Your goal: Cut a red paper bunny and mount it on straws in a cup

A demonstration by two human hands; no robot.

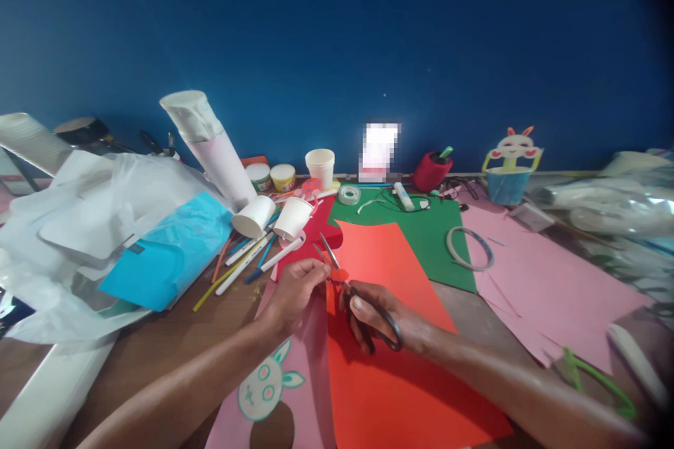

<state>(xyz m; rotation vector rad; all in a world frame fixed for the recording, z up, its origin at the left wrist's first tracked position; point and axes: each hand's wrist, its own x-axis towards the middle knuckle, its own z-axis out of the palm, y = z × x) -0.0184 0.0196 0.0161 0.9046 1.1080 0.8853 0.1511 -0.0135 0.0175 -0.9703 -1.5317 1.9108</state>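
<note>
One orange paper piece [339, 275] is pinched in the left hand [296, 287]; the right hand [383, 310] grips black-handled scissors [396, 338] above an orange sheet [394, 393].

The orange sheet [390, 386] is cut off by the bottom edge and hides part of the green sheet [447, 252] under it. Above it, the left hand [299, 287] covers part of a small red piece [340, 274], and the right hand [379, 312] hides some of the scissors [330, 252]. Beyond it, a bright screen [380, 147] is pixelated, unreadable. To its right, clear plastic [621, 203] blurs and leaves the frame.
</note>
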